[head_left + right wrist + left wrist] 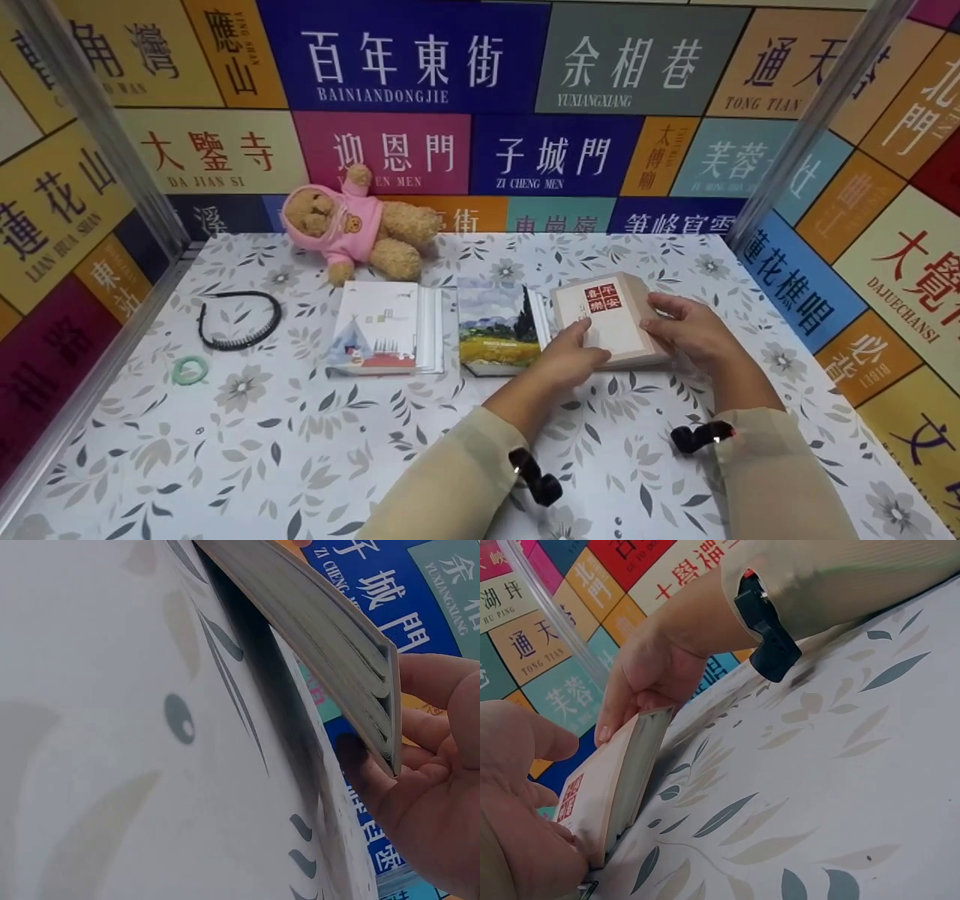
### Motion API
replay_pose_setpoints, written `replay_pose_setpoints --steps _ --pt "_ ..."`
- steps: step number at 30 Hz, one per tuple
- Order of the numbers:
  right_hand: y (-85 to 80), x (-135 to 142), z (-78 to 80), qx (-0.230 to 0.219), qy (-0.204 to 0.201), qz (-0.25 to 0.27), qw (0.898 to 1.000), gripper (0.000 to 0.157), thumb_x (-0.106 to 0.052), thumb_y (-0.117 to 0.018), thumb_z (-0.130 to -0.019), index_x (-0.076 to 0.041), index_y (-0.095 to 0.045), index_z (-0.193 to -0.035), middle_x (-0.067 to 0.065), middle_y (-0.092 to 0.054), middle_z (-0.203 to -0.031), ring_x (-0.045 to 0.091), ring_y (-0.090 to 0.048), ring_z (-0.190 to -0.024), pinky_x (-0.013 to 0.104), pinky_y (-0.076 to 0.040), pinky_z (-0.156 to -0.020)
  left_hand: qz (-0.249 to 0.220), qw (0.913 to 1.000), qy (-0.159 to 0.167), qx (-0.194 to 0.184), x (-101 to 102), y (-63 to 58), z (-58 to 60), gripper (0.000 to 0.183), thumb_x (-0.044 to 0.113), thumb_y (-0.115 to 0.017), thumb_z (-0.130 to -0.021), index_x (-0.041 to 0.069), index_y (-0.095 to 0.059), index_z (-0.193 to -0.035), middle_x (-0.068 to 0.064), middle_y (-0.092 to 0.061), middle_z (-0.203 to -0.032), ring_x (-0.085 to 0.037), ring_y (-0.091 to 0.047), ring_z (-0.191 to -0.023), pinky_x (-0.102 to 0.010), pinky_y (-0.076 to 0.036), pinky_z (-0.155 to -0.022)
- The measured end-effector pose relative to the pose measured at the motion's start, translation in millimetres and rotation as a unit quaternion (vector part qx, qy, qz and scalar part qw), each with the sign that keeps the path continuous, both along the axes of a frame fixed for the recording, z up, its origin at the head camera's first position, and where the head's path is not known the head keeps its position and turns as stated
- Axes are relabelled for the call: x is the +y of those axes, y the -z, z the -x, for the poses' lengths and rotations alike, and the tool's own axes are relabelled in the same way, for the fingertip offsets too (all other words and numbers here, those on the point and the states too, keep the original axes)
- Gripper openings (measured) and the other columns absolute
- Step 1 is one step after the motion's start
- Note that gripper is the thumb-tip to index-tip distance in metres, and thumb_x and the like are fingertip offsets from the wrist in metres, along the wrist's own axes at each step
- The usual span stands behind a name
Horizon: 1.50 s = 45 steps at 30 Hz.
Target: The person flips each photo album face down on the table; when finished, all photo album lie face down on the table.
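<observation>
A cream book with a red square of characters on its cover lies tilted, its right edge raised from the table. My right hand grips that raised edge, with fingers on the cover side and others underneath. Over the lower left of the cover, my left hand rests with its fingers extended. In the left wrist view the left hand is beside the book, thumb held off the cover. A book with a painted landscape lies immediately left, partly hidden by the left hand.
Further left lies a white book with a tent picture, white volumes beside it. Behind is a teddy bear in a pink hoodie. A black toothed headband and a green ring lie on the floral tabletop. Printed panels surround it.
</observation>
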State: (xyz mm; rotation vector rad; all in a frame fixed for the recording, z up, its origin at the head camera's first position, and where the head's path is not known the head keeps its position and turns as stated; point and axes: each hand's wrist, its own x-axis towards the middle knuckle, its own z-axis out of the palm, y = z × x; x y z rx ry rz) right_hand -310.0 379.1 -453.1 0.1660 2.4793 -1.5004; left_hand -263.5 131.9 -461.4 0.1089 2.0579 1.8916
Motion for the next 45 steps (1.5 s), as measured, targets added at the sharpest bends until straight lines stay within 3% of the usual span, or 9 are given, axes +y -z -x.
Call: replay_pose_setpoints --steps 3,6,13,17,25,32,34,40,45 --pt "0.6 0.0 0.8 0.0 -0.002 -0.014 1.0 0.082 -0.025 -0.074 -0.102 -0.009 -0.029 -0.169 0.016 -0.03 -0.176 0.038 -0.033 -0.162 0.036 -0.044 -0.125 0.009 1.0 0.0 0.002 -0.7 -1.3 0.1 0.074 0.014 -0.072 -0.095 0.013 -0.044 -0.164 -0.016 -0.046 -0.168 -0.033 -0.042 -0.158 -0.049 -0.04 -0.128" --pt "1.3 -1.6 0.8 -0.002 -0.001 -0.029 1.0 0.079 -0.021 -0.074 -0.102 -0.004 -0.032 -0.167 0.019 -0.034 -0.174 0.04 -0.032 -0.162 0.053 -0.026 -0.135 0.017 0.9998 0.0 0.007 -1.2 -2.0 0.6 0.073 0.016 -0.071 -0.097 0.013 -0.044 -0.164 -0.018 -0.047 -0.167 -0.034 -0.044 -0.157 -0.047 -0.041 -0.128" --pt "-1.2 -7.7 0.1 -0.017 0.012 -0.055 0.998 0.077 -0.022 -0.075 -0.1 -0.007 -0.037 -0.166 0.017 -0.041 -0.171 0.038 -0.038 -0.16 0.053 -0.027 -0.134 -0.012 0.9997 -0.02 0.003 -4.5 -7.5 3.7 0.071 0.016 -0.07 -0.097 0.011 -0.045 -0.163 -0.022 -0.046 -0.167 -0.035 -0.043 -0.157 -0.045 -0.038 -0.13" --pt "-6.2 -14.6 -1.5 -0.018 0.035 -0.059 0.997 0.076 -0.026 -0.075 -0.1 -0.012 -0.04 -0.166 0.016 -0.045 -0.169 0.038 -0.043 -0.155 0.052 -0.032 -0.132 -0.033 0.9991 -0.026 0.006 -10.3 -12.7 7.4 0.071 0.015 -0.07 -0.097 0.009 -0.045 -0.163 -0.017 -0.045 -0.169 -0.033 -0.04 -0.159 -0.044 -0.034 -0.132" --pt "-21.1 -51.4 -4.2 0.098 0.061 -0.027 0.993 0.059 -0.028 -0.068 -0.104 -0.01 -0.053 -0.158 0.016 -0.059 -0.155 0.029 -0.056 -0.141 0.033 -0.046 -0.116 -0.066 0.9969 -0.031 0.027 -34.3 -25.4 17.9 0.07 0.024 -0.067 -0.102 0.016 -0.04 -0.166 -0.003 -0.039 -0.174 -0.027 -0.033 -0.164 -0.042 -0.028 -0.135" --pt "-20.8 -91.7 -1.2 0.159 0.001 0.012 0.987 0.058 -0.024 -0.067 -0.106 -0.008 -0.05 -0.159 0.019 -0.062 -0.154 0.031 -0.06 -0.143 0.019 -0.051 -0.108 -0.05 0.9975 -0.022 0.046 -67.3 -27.1 25.9 0.068 0.033 -0.063 -0.107 0.022 -0.036 -0.169 0.0 -0.038 -0.175 -0.025 -0.033 -0.164 -0.043 -0.03 -0.134" --pt "-18.8 -101.7 2.0 0.163 -0.011 0.013 0.986 0.058 -0.026 -0.068 -0.106 -0.009 -0.051 -0.159 0.019 -0.062 -0.153 0.032 -0.061 -0.142 0.022 -0.052 -0.108 -0.052 0.9974 -0.029 0.042 -77.2 -27.9 28.5 0.068 0.034 -0.063 -0.107 0.023 -0.036 -0.168 0.0 -0.039 -0.174 -0.024 -0.032 -0.164 -0.042 -0.029 -0.134" --pt "-15.5 -132.1 11.0 0.175 -0.035 0.019 0.984 0.056 -0.026 -0.068 -0.105 -0.007 -0.054 -0.156 0.018 -0.063 -0.153 0.034 -0.061 -0.142 0.044 -0.049 -0.121 -0.057 0.9963 -0.047 0.044 -106.3 -29.4 37.5 0.069 0.031 -0.063 -0.107 0.023 -0.035 -0.169 0.0 -0.039 -0.174 -0.023 -0.031 -0.165 -0.042 -0.029 -0.135" --pt "-19.0 -156.1 13.8 0.163 -0.044 0.053 0.984 0.056 -0.027 -0.068 -0.106 -0.01 -0.053 -0.157 0.017 -0.061 -0.154 0.033 -0.059 -0.143 0.047 -0.048 -0.122 -0.067 0.994 -0.061 0.062 -132.3 -31.6 43.2 0.07 0.029 -0.061 -0.108 0.019 -0.03 -0.17 -0.004 -0.035 -0.176 -0.026 -0.028 -0.166 -0.047 -0.03 -0.134"
